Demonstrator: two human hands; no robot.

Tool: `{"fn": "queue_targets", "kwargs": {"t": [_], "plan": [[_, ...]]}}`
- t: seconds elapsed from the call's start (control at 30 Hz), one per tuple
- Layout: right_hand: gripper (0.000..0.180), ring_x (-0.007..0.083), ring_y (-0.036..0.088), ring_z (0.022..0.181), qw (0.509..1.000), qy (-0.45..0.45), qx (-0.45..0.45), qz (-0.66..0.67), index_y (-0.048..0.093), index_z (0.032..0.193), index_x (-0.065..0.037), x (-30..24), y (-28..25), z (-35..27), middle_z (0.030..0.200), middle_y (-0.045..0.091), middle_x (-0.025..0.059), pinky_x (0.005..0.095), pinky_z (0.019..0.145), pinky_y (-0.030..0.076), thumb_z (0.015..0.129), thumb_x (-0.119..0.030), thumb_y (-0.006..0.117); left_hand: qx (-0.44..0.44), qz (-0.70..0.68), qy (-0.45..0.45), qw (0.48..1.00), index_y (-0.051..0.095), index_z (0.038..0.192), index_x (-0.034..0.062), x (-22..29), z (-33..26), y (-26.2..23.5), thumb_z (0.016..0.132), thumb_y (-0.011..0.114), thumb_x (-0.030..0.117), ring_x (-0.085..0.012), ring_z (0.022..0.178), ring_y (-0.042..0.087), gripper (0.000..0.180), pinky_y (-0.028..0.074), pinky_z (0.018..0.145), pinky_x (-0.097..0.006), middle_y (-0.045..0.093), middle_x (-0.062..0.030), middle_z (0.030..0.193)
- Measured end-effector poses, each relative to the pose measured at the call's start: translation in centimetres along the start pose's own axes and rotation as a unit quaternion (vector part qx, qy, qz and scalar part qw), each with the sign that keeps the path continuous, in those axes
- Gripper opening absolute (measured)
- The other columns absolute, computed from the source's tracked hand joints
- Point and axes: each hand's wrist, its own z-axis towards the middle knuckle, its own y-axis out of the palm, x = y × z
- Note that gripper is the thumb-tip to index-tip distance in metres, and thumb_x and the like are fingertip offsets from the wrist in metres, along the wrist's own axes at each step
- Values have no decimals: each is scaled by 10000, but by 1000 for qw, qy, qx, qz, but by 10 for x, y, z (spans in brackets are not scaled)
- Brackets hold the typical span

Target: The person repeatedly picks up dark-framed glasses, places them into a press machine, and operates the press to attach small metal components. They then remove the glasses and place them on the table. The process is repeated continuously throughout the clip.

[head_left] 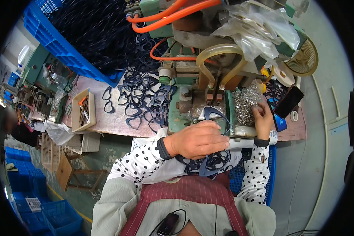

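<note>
Here, left hand point(198, 139) pinches frame point(212, 115); right hand point(262, 114) in screws point(244, 103).

The eyeglass frame point(213, 114) pinched in the left hand point(198, 139) looks like smooth, semi-gloss dark blue plastic. Left of it, the counter point(114, 122) is worn, matt brown wood. Just right of the frame, the small metal parts point(246, 104) under the right hand point(262, 116) glint silver. Above the frame, the machine point(192, 78) is scuffed green-painted metal, with glossy orange hoses point(173, 15) and crinkled clear plastic bags point(259, 31).
</note>
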Motion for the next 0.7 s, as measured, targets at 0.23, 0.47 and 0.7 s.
{"fn": "queue_targets", "kwargs": {"t": [0.23,0.47,0.7], "plan": [[189,372,623,774,939,-167,-32,-299,678,943,-13,-8,5,-31,827,651,181,439,697,484,816,-153,689,2,-7,0,1000,638,1127,-18,-1,1,-3,904,461,101,-277,902,625,309,487,906,-446,649,-141,1153],[120,182,612,695,998,-44,-14,-46,675,885,-8,8,14,-14,800,659,90,304,659,476,870,-125,651,9,97,-18,995,638,1172,75,11,-6,-4,916,538,161,-251,962,626,288,433,952,-438,639,-95,1204],[102,106,573,672,1000,1,19,19,674,946,-25,22,14,-15,779,638,44,257,630,466,882,-92,632,130,299,-112,939,663,917,110,-23,-86,-56,791,679,127,-219,749,584,128,438,642,-348,658,-46,928]]}}
